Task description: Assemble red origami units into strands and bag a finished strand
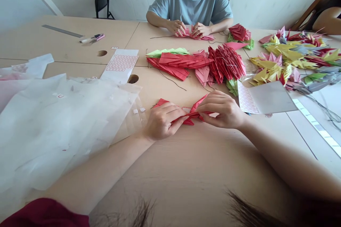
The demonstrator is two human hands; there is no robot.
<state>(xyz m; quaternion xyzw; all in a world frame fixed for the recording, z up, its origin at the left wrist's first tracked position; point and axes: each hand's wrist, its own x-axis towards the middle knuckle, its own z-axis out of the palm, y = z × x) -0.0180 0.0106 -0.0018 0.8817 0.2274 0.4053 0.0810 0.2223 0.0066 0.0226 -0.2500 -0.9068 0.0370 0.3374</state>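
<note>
Pinched between both hands is a red folded paper piece (pixel 194 114) with pointed ends, held just above the table. My left hand (pixel 165 118) has its thumb and fingers closed on the left side of it. On the right side, my right hand (pixel 223 108) grips the paper with thumb and fingertips, a red point rising beside them. More red folded paper (pixel 160 101) with a dark thread shows just behind my left hand. Beyond the hands lie bundled red folded papers (pixel 183 60), a thick red stack (pixel 226 62) and a light green folded strip (pixel 166 52).
Translucent plastic bags (pixel 61 124) cover the table's left side. A sticker sheet (pixel 121 65), pens (pixel 92 38) and a ruler (pixel 62 31) lie farther back. At right are a folded card (pixel 271 97) and a multicoloured paper heap (pixel 293 53). A person opposite (pixel 190 3) handles pink folded paper.
</note>
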